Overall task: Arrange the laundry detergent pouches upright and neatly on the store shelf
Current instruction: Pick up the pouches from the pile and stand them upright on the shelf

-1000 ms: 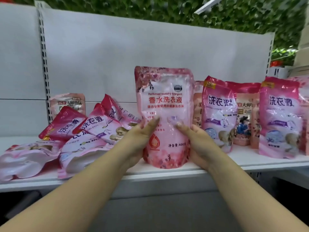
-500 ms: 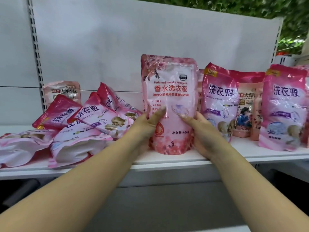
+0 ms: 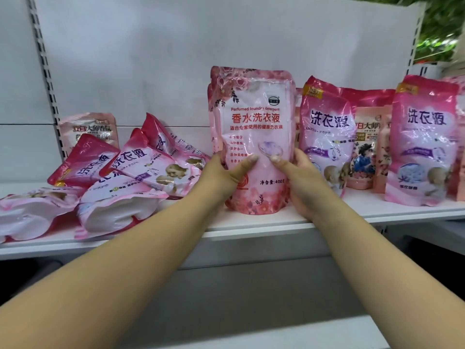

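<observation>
A tall pale-pink rose-print detergent pouch (image 3: 254,117) stands upright on the white shelf (image 3: 251,222), a little back from its front edge. My left hand (image 3: 224,172) grips its left side and my right hand (image 3: 299,177) grips its right side, both thumbs across the front. A second pouch of the same print peeks out just behind it. To the right, two pink pouches (image 3: 327,132) (image 3: 425,142) stand upright, with smaller peach pouches (image 3: 367,147) behind them. On the left, several pink pouches (image 3: 141,165) lie toppled in a heap.
The white back panel (image 3: 176,59) closes the shelf behind, with slotted uprights (image 3: 45,71) at left and right. One small peach pouch (image 3: 88,129) leans against the panel at the left. A lower grey shelf (image 3: 251,298) runs beneath. Green foliage shows at the top right.
The view has drawn closer and shifted slightly. Both hands stay on the rose-print pouch, which now sits a little further back on the shelf.
</observation>
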